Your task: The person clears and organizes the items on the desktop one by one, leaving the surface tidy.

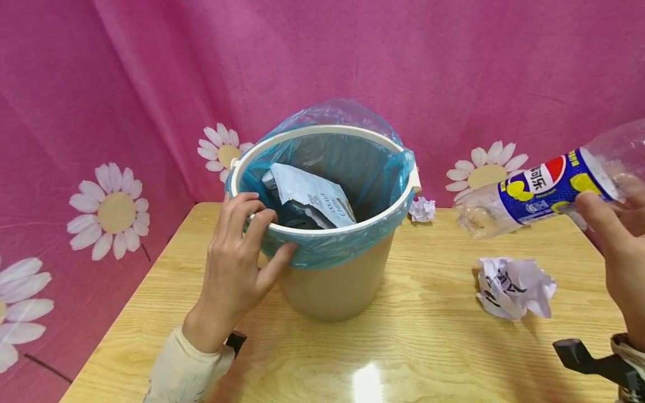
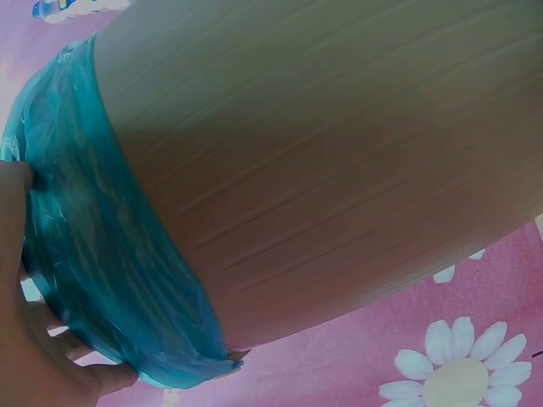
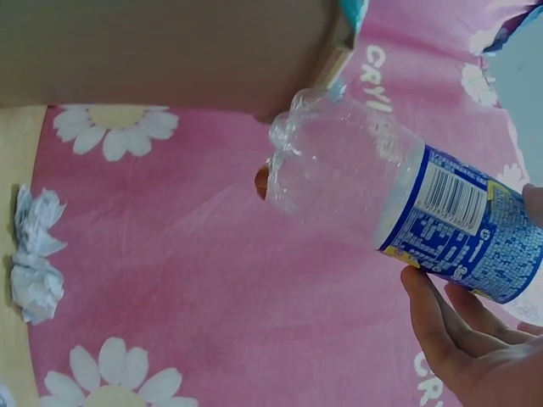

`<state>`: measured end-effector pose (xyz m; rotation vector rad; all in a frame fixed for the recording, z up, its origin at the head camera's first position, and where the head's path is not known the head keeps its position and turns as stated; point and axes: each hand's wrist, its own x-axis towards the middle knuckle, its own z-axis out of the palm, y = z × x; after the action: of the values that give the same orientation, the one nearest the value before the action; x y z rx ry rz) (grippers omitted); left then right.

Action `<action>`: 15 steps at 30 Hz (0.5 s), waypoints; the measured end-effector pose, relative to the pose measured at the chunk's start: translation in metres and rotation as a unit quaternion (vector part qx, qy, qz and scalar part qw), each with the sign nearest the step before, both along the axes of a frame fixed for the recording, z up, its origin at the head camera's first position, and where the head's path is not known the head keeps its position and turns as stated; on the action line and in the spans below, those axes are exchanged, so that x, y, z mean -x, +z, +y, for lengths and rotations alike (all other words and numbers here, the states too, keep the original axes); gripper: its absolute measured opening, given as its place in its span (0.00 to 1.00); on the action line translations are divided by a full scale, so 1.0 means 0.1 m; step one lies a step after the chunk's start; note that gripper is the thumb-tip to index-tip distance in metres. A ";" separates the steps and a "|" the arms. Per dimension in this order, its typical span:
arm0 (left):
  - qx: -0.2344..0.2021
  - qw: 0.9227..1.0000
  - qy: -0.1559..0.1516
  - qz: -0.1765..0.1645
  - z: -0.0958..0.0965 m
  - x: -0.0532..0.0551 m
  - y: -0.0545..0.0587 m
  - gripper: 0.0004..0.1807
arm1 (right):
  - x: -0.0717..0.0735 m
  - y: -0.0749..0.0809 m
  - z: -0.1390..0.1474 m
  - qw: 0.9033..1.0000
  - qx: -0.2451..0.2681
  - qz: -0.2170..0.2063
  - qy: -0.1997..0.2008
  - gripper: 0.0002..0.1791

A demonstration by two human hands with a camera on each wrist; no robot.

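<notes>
A beige trash bin (image 1: pixel 332 294) with a white rim stands on the table, lined with a blue plastic bag (image 2: pixel 110 229) folded over its edge. My left hand (image 1: pixel 237 252) grips the near-left rim, fingers over the edge and thumb outside against the liner. Inside the bin lies a torn, pale blue snack packet (image 1: pixel 317 193), tilted, partly covering other trash. Off to the right, my right hand (image 1: pixel 622 240) holds a clear plastic bottle (image 1: pixel 544 190) around its blue label, raised above the table with its base towards the bin. The bottle's neck is out of view.
A crumpled paper ball (image 1: pixel 514 288) with black marks lies on the wooden table (image 1: pixel 428 347), below the bottle. Another crumpled paper (image 1: pixel 422 209) sits right of the bin, near the back edge. A pink curtain (image 1: pixel 322 56) with white flowers hangs behind.
</notes>
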<state>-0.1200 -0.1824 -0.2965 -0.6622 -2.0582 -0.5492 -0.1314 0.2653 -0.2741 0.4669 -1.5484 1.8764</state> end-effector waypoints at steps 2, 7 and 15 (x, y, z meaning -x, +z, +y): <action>-0.001 1.000 -0.001 -0.001 0.00 0.00 0.00 0.29 | 0.00 0.00 -0.01 1.000 0.004 0.011 -0.007 0.24; 0.000 1.000 0.002 0.000 -0.01 0.01 -0.01 0.30 | -0.04 0.05 -0.08 1.000 0.003 0.028 -0.007 0.23; 0.003 1.000 0.004 -0.001 -0.01 0.01 -0.01 0.30 | -0.05 0.14 -0.16 0.998 0.051 0.032 -0.007 0.27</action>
<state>-0.1209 -0.1836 -0.2976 -0.6561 -2.0641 -0.5392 -0.1262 0.2497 -0.2599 0.4650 -1.4038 1.9007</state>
